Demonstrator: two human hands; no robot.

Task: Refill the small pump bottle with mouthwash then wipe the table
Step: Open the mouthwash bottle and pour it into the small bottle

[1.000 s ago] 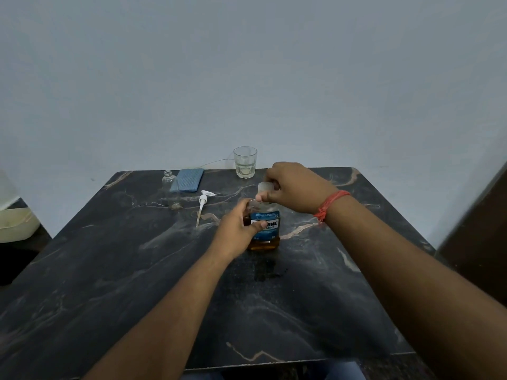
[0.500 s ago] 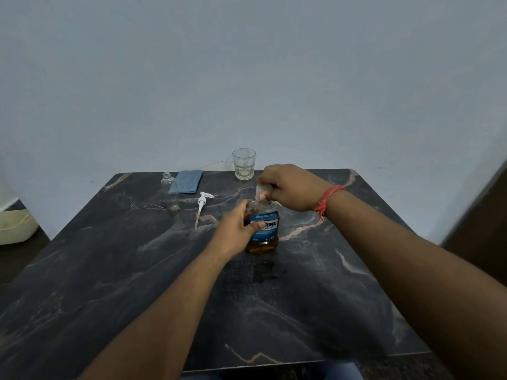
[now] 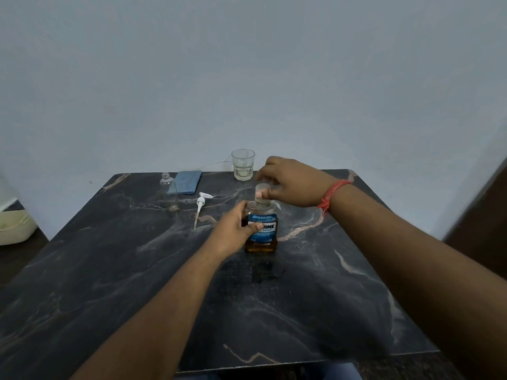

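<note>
Head view: a dark marble-patterned counter (image 3: 109, 283) stands against a pale blue-grey wall (image 3: 247, 78). Near its centre stands an upright mouthwash bottle (image 3: 262, 231) with a blue label and amber liquid in its lower part. The left hand (image 3: 233, 231) grips the bottle's body from the left side, thumb laid across the label. The right hand (image 3: 290, 181) reaches in from the right, its fingers curled round the translucent cap (image 3: 262, 192) at the top of the bottle; whether the cap sits on the neck or is just lifted free of it cannot be told from this angle. A red thread band (image 3: 332, 193) circles the right wrist. Toward the far left of the counter stands the small pump bottle (image 3: 168, 192), clear, upright and with its neck uncovered. Its white pump head (image 3: 201, 204) with dip tube lies flat on the counter just to the right of it, well apart from the hands. A folded blue cloth (image 3: 188, 182) lies behind the small bottle, near the far edge. A clear drinking glass (image 3: 243, 164) stands at the far edge, beyond the mouthwash bottle, with a little pale liquid at its bottom. A cream-coloured container (image 3: 13, 226) shows at the left margin, beside the counter and lower than it. A dark patch (image 3: 263, 272) marks the counter surface just in front of the mouthwash bottle.
</note>
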